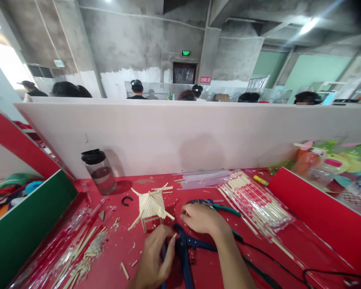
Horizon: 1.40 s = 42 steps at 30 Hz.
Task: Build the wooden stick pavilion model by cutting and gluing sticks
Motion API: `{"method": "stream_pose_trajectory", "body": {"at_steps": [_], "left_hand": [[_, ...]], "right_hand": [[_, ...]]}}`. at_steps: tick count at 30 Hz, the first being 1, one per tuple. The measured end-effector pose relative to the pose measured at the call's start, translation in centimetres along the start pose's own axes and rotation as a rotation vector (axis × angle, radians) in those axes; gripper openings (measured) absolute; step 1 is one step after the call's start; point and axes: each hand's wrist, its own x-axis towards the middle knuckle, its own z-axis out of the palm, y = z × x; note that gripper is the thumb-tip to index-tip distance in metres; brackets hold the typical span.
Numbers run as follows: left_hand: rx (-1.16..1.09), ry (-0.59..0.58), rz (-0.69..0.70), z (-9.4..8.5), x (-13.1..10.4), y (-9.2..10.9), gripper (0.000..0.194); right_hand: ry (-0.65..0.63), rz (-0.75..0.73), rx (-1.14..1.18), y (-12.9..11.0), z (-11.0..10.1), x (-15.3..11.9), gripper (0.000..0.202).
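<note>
My left hand is closed in a pinch on a short piece of wooden stick, beside a blue-handled cutter on the red table. My right hand is low over the table, fingers curled together; whether they hold anything is hidden. Just behind it lie pliers with green handles and a blue head. A small pavilion-like model made of pale sticks stands in front of my left hand, its four-cornered roof resting on thin legs.
Bundles of wrapped sticks lie at the right, near a black cable. Stick offcuts and plastic wrappers are at the left. A water bottle stands by the white partition. Bins flank the table; several people sit beyond.
</note>
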Motion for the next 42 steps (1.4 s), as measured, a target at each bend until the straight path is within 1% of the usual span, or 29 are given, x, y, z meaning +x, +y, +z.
{"method": "stream_pose_trajectory", "body": {"at_steps": [2,4,6,9,11,14,17,22,25,28,31,36,42], "left_hand": [[0.033,0.013,0.044,-0.3,0.1,-0.1,0.01],[0.064,-0.003,0.065,-0.6,0.3,-0.3,0.009],[0.089,-0.023,0.064,-0.8,0.4,-0.4,0.009],[0.117,-0.016,0.015,-0.8,0.6,-0.7,0.01],[0.131,0.0,-0.037,-0.8,0.7,-0.8,0.012],[0.149,0.02,-0.103,-0.6,0.8,-0.9,0.015],[0.172,0.021,-0.138,-0.5,0.8,-1.0,0.016],[0.176,0.03,-0.192,-0.4,0.8,-1.1,0.017],[0.159,0.06,-0.213,-0.3,0.9,-1.2,0.018],[0.153,0.082,-0.229,-0.4,1.1,-1.3,0.019],[0.172,0.098,-0.254,-0.3,1.1,-1.4,0.018],[0.198,0.124,-0.233,0.0,1.0,-1.7,0.016],[0.196,0.093,-0.258,0.1,1.2,-1.6,0.016]], "right_hand": [[0.0,-0.026,0.028,0.3,0.8,0.6,0.024],[0.001,-0.109,0.092,0.4,1.7,1.4,0.023],[0.003,-0.21,0.124,0.3,2.8,2.3,0.026],[0.109,-0.304,0.126,-0.1,4.2,3.5,0.032],[0.175,-0.346,0.163,-0.5,4.9,4.1,0.03],[0.162,-0.424,0.239,-0.9,5.4,4.6,0.019],[0.127,-0.465,0.247,-1.1,5.6,4.9,0.017],[0.11,-0.446,0.248,-1.6,5.7,4.9,0.023],[0.084,-0.381,0.249,-2.0,5.6,4.9,0.023],[0.124,-0.315,0.24,-2.2,5.6,4.9,0.018],[0.178,-0.293,0.197,-2.1,5.7,4.9,0.017],[0.28,-0.207,0.117,-1.7,6.6,5.5,0.022],[0.29,-0.06,0.078,-1.3,7.4,6.4,0.028]]}}
